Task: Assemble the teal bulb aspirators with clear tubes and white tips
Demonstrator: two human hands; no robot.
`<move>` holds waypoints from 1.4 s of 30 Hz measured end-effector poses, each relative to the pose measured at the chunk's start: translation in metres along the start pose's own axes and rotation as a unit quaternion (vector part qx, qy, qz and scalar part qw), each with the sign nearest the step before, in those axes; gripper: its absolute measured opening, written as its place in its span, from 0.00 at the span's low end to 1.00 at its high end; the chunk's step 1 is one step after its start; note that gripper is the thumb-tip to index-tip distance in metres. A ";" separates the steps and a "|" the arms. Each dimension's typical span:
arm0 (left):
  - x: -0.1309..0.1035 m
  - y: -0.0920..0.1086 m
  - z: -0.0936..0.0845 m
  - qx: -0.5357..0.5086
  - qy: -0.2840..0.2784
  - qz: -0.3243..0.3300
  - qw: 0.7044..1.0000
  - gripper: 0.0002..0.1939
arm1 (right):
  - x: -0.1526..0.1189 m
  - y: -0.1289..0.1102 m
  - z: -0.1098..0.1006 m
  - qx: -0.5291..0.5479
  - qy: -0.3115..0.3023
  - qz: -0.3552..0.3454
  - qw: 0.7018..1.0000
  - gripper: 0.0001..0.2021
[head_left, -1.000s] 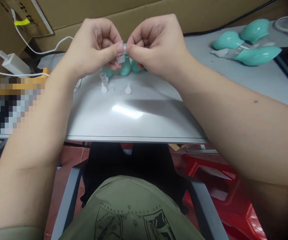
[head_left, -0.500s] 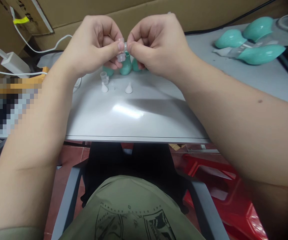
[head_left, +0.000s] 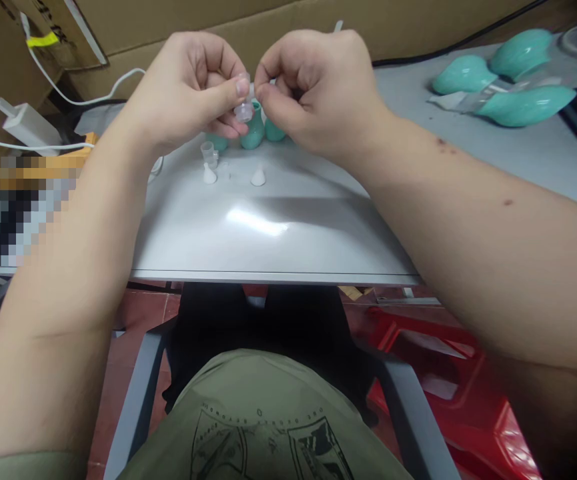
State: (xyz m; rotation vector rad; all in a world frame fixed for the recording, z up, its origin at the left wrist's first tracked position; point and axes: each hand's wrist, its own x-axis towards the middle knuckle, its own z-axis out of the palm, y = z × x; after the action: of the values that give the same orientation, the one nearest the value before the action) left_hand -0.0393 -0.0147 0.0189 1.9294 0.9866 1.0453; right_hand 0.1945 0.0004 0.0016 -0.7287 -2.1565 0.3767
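Above the back of the table, my left hand point(head_left: 201, 90) pinches a small clear plastic piece point(head_left: 243, 112) between thumb and fingers. My right hand point(head_left: 311, 93) is closed just beside it, thumb against forefinger at the piece's right end; what it grips is too small to make out. Behind and below the hands stand teal bulbs point(head_left: 252, 133), partly hidden by the fingers. On the table nearer to me are a clear cup-like part point(head_left: 208, 153), a white cone-shaped piece point(head_left: 209, 175) and another white cone point(head_left: 258, 177).
Three teal bulbs with clear fittings point(head_left: 525, 107) lie at the right back of the white table point(head_left: 278, 257). A white adapter point(head_left: 31, 127) with cables is at the left. Cardboard point(head_left: 248, 33) stands behind. A red stool point(head_left: 468, 400) is below on the right.
My right hand has turned slightly and its wrist has rolled, showing more of the forearm's side. The clear piece in my left hand has tilted a little.
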 end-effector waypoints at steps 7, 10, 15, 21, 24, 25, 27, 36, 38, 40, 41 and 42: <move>0.002 -0.006 -0.005 -0.036 -0.021 -0.025 0.999 0.23 | 0.001 0.008 0.003 -0.059 -0.031 -0.016 0.998 0.05; 0.004 -0.009 -0.005 -0.040 -0.030 -0.035 0.998 0.22 | 0.000 0.003 0.002 -0.056 -0.045 -0.011 0.997 0.03; 0.006 -0.008 -0.004 -0.017 -0.036 -0.043 0.998 0.25 | 0.001 -0.004 0.002 -0.047 -0.062 0.001 0.997 0.06; 0.001 0.005 -0.004 -0.024 -0.047 -0.063 0.997 0.27 | 0.004 -0.001 0.005 -0.045 -0.069 -0.001 0.997 0.10; -0.005 0.009 -0.002 -0.012 -0.040 -0.061 0.997 0.27 | 0.005 0.002 0.008 -0.048 -0.054 -0.006 0.997 0.08; -0.006 0.011 -0.002 -0.008 -0.039 -0.060 0.997 0.26 | 0.006 0.002 0.009 -0.049 -0.052 -0.005 0.997 0.08; -0.009 0.013 -0.001 -0.004 -0.043 -0.062 0.997 0.23 | 0.006 0.003 0.010 -0.049 -0.053 -0.001 0.997 0.08; -0.006 0.013 -0.006 0.013 -0.060 -0.066 0.996 0.30 | 0.005 -0.010 0.003 0.015 -0.091 0.054 0.994 0.10; -0.005 0.013 -0.007 0.011 -0.063 -0.063 0.996 0.32 | 0.003 -0.010 0.003 0.059 -0.093 0.065 0.992 0.10; -0.004 0.013 -0.008 0.003 -0.068 -0.066 0.995 0.31 | 0.001 -0.008 0.004 0.116 -0.086 0.070 0.987 0.10; -0.004 0.014 -0.008 -0.002 -0.069 -0.067 0.995 0.30 | 0.000 -0.006 0.005 0.142 -0.080 0.068 0.984 0.11; -0.004 0.014 -0.008 -0.007 -0.071 -0.067 0.995 0.30 | 0.000 -0.003 0.006 0.168 -0.074 0.063 0.981 0.11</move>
State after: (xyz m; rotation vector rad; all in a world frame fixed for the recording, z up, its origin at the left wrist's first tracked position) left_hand -0.0440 -0.0226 0.0330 1.8702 1.0120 0.8257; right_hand 0.1889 -0.0021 -0.0005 -0.6612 -2.1126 0.8621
